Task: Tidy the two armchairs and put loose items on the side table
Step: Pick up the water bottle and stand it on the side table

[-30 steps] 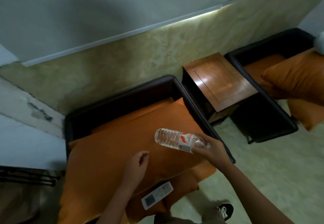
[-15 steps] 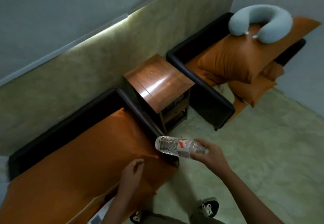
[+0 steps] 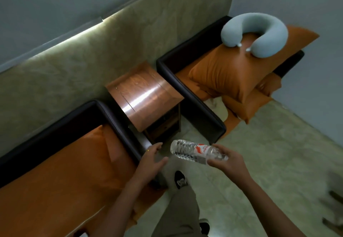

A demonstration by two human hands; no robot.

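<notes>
One water bottle (image 3: 193, 151), gripped in the right hand (image 3: 227, 164), now nears the bench (image 3: 146, 95) for setting down; the left hand (image 3: 150, 159) is loose and empty.

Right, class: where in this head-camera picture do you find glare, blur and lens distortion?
Head view: a glare streak crosses the side table top; head view: its edges bow from wide-angle distortion; head view: the floor at bottom right is smeared by blur, while the bottle is sharp.
</notes>
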